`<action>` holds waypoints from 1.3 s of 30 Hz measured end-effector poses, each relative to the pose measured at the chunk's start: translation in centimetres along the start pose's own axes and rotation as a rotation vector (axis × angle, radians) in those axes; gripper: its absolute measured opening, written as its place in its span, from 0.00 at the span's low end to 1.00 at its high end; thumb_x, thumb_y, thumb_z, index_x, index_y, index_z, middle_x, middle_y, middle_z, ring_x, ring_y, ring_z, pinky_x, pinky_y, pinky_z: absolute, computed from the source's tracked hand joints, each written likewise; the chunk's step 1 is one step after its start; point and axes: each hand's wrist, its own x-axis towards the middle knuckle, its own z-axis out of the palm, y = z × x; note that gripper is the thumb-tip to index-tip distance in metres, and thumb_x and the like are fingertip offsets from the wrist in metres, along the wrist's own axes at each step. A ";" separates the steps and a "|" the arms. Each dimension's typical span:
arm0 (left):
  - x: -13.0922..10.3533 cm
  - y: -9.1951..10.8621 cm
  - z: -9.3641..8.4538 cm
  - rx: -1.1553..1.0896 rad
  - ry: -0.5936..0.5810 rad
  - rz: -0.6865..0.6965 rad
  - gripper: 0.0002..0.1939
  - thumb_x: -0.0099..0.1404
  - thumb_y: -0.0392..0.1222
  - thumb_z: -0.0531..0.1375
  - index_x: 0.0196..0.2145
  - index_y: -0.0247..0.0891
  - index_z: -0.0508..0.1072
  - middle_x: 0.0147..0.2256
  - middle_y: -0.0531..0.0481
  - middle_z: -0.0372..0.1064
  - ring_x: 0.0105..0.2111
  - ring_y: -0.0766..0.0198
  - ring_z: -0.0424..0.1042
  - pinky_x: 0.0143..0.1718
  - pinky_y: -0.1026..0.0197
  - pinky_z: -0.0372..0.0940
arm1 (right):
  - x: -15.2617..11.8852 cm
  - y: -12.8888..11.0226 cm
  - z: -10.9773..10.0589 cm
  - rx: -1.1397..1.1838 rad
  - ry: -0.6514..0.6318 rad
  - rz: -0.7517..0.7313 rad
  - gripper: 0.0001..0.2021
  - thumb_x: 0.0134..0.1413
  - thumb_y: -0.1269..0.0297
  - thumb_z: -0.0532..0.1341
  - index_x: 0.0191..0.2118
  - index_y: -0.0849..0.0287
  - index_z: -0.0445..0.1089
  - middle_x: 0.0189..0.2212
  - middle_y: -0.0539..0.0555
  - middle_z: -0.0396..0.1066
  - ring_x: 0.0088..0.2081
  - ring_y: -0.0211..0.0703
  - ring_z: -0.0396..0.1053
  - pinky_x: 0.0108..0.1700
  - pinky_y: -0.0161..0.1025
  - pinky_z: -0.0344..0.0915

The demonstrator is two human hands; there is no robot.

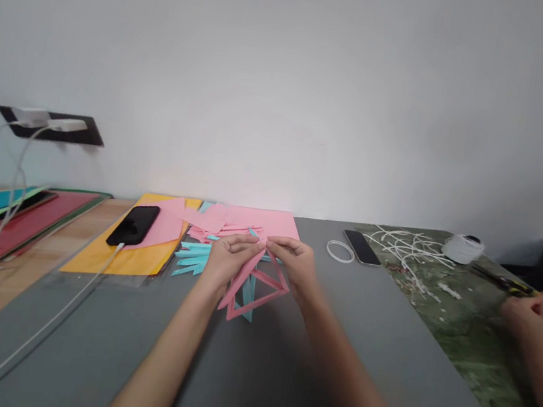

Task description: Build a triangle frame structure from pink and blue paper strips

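Both hands meet at the top of a pink and blue folded-paper frame (263,302) over the grey table (141,340). My left hand (231,258) pinches the pink paper from the left, its fingers closed. From the right, my right hand (296,261) pinches the same peak, the fingertips of both hands nearly touching. Pink strips hang below the fingers in angular shapes, with light blue strips (248,294) among them. Behind my left hand lie blue paper strips (190,258) and a pile of pink strips (204,232).
A charging black phone (134,225) rests on pink and yellow paper (106,261) at the left. Toward the right are a white ring (340,251), another phone (362,248), white cord pieces (409,250) and a white spool (463,249). Another person's hands (538,322) hold pliers (505,282).
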 end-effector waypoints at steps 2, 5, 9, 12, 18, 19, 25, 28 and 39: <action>0.0 -0.1 0.0 -0.020 0.003 0.012 0.21 0.39 0.43 0.70 0.32 0.32 0.74 0.30 0.44 0.76 0.32 0.61 0.74 0.38 0.61 0.67 | 0.0 0.0 -0.1 0.011 -0.013 0.011 0.09 0.32 0.63 0.68 0.25 0.59 0.75 0.25 0.52 0.76 0.30 0.41 0.72 0.38 0.40 0.67; -0.1 -0.1 0.0 -0.026 0.008 0.023 0.21 0.39 0.43 0.70 0.33 0.32 0.74 0.29 0.45 0.76 0.30 0.62 0.74 0.37 0.62 0.67 | 0.1 0.0 -0.2 -0.004 -0.037 0.008 0.09 0.34 0.62 0.68 0.26 0.59 0.76 0.26 0.53 0.76 0.31 0.41 0.72 0.40 0.40 0.67; 0.0 -0.1 0.1 0.004 -0.017 0.056 0.20 0.39 0.43 0.70 0.31 0.32 0.75 0.27 0.46 0.76 0.30 0.62 0.74 0.37 0.62 0.67 | 0.1 -0.1 -0.1 -0.014 -0.009 -0.018 0.07 0.35 0.62 0.67 0.25 0.59 0.75 0.25 0.52 0.76 0.30 0.40 0.72 0.38 0.39 0.67; 0.0 -0.2 0.1 0.020 -0.032 0.065 0.19 0.40 0.43 0.70 0.31 0.33 0.75 0.28 0.46 0.76 0.31 0.61 0.74 0.39 0.61 0.66 | 0.0 0.0 -0.1 0.002 0.000 -0.025 0.06 0.36 0.62 0.67 0.25 0.58 0.75 0.24 0.51 0.76 0.29 0.39 0.71 0.36 0.37 0.67; 0.1 -0.4 0.1 0.032 -0.019 0.106 0.18 0.41 0.44 0.69 0.31 0.33 0.76 0.31 0.44 0.76 0.33 0.60 0.74 0.40 0.58 0.66 | 0.1 0.2 0.0 0.012 -0.027 -0.036 0.07 0.35 0.63 0.67 0.25 0.58 0.75 0.24 0.51 0.76 0.29 0.39 0.72 0.35 0.37 0.67; 0.2 -0.4 0.1 0.036 -0.022 0.119 0.17 0.41 0.44 0.69 0.30 0.33 0.76 0.31 0.44 0.76 0.34 0.59 0.74 0.40 0.58 0.66 | 0.1 0.2 0.0 0.017 -0.018 -0.040 0.07 0.35 0.63 0.67 0.25 0.58 0.75 0.25 0.51 0.76 0.29 0.39 0.72 0.35 0.37 0.67; 0.2 -0.6 0.2 0.212 -0.006 0.215 0.17 0.43 0.46 0.67 0.31 0.33 0.77 0.31 0.44 0.75 0.26 0.64 0.71 0.30 0.61 0.65 | 0.1 0.3 0.5 -0.014 0.074 -0.106 0.07 0.36 0.63 0.67 0.25 0.60 0.74 0.22 0.51 0.75 0.26 0.39 0.71 0.34 0.38 0.67; -0.3 -0.6 0.3 0.443 0.085 0.300 0.18 0.47 0.49 0.65 0.34 0.35 0.76 0.31 0.47 0.74 0.18 0.71 0.62 0.21 0.65 0.59 | 0.0 0.3 0.6 -0.019 0.084 -0.105 0.07 0.36 0.63 0.66 0.26 0.60 0.74 0.22 0.51 0.74 0.26 0.38 0.70 0.33 0.37 0.67; -0.6 -0.6 0.2 0.666 0.174 0.553 0.11 0.56 0.48 0.59 0.34 0.42 0.76 0.36 0.51 0.70 0.20 0.72 0.59 0.24 0.66 0.58 | 0.0 0.7 0.5 0.066 0.039 -0.059 0.08 0.35 0.63 0.67 0.27 0.59 0.75 0.26 0.51 0.75 0.31 0.39 0.71 0.40 0.39 0.66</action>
